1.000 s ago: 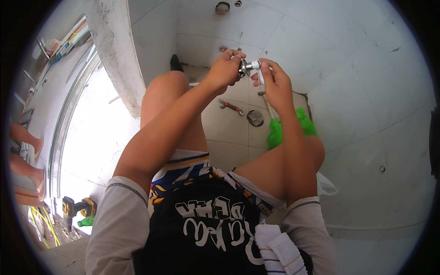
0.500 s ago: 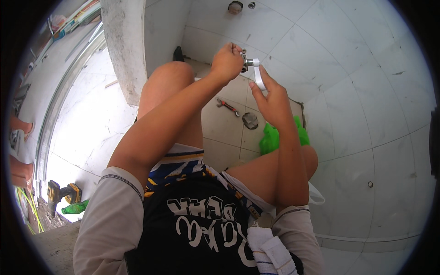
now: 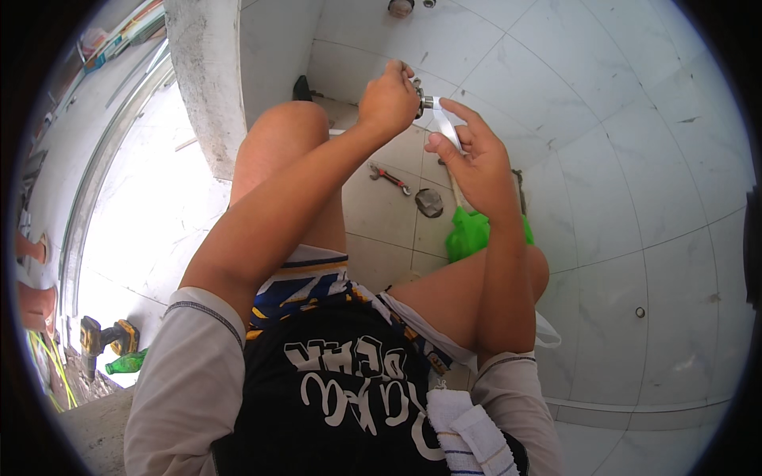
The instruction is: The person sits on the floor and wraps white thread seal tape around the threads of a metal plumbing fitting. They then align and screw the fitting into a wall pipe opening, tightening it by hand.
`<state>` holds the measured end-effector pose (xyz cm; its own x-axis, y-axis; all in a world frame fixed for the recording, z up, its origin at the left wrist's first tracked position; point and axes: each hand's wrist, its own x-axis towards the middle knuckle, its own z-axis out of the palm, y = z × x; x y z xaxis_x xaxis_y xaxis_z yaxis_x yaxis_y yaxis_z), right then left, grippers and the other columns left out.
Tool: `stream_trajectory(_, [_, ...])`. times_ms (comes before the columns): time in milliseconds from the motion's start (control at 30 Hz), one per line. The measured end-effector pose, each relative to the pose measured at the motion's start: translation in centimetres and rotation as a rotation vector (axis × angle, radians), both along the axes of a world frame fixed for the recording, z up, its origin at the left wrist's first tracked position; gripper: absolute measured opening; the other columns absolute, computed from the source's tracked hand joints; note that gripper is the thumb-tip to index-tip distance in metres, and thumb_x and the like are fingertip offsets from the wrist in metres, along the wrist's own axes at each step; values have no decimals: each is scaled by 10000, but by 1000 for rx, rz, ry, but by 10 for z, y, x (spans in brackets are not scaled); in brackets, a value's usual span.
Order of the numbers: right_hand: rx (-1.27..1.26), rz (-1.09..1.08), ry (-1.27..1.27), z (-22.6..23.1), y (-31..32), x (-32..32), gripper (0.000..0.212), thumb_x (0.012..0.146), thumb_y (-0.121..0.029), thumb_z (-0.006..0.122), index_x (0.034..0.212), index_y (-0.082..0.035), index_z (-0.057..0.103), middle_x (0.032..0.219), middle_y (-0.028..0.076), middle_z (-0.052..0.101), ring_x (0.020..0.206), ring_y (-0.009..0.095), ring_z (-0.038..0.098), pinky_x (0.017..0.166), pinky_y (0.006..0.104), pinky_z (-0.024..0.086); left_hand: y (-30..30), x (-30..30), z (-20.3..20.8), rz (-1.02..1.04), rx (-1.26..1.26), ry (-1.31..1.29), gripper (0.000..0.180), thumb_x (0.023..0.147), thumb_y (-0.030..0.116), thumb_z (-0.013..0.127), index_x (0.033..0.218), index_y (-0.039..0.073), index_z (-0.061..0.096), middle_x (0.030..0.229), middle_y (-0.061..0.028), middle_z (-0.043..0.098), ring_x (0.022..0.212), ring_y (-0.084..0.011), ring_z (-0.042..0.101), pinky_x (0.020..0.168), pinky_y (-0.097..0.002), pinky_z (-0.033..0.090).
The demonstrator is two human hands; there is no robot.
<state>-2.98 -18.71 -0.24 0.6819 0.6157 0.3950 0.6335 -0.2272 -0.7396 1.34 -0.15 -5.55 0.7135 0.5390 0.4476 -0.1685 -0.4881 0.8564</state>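
My left hand (image 3: 387, 101) is closed around a shiny metal valve fitting (image 3: 426, 102), whose short end points right toward the other hand. White thread seal tape (image 3: 447, 129) is on that end, and a taut strip slants down from it into my right hand (image 3: 481, 163). The thumb and bent fingers of the right hand hold the tape, while its index finger reaches out near the fitting. Whatever roll the tape comes from is hidden in the palm. Both hands are raised in front of my bent knees, over the tiled floor.
An adjustable wrench (image 3: 389, 179) with red on its handle lies by a round floor hole (image 3: 429, 203). A green plastic bag (image 3: 468, 236) sits beside my right knee. At the left are a cordless drill (image 3: 101, 339), a green bottle (image 3: 127, 362) and another person's legs (image 3: 36, 308).
My right index finger has straightened toward the fitting and its other fingers have curled in. The tape strip now runs more slanted and stretched. Both hands have shifted slightly in view.
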Motion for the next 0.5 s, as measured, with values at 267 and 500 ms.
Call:
stream_trajectory(267, [315, 106, 120, 31, -22, -1, 537, 1047, -158, 679, 1508, 27, 476, 1069, 168, 770, 977, 153, 705, 606, 190, 428, -16, -15, 1, -139, 287, 66, 210, 1044, 210, 489, 1215, 110, 559, 806, -199, 730, 766, -449, 702, 753, -575, 531])
stream_trajectory(500, [569, 123, 149, 23, -25, 27, 577, 1035, -158, 692, 1519, 33, 443, 1213, 225, 732, 1108, 259, 740, 566, 194, 420, -29, -31, 1, -324, 437, 1, 186, 1058, 167, 481, 1224, 117, 549, 683, -117, 691, 654, -368, 699, 653, -515, 528])
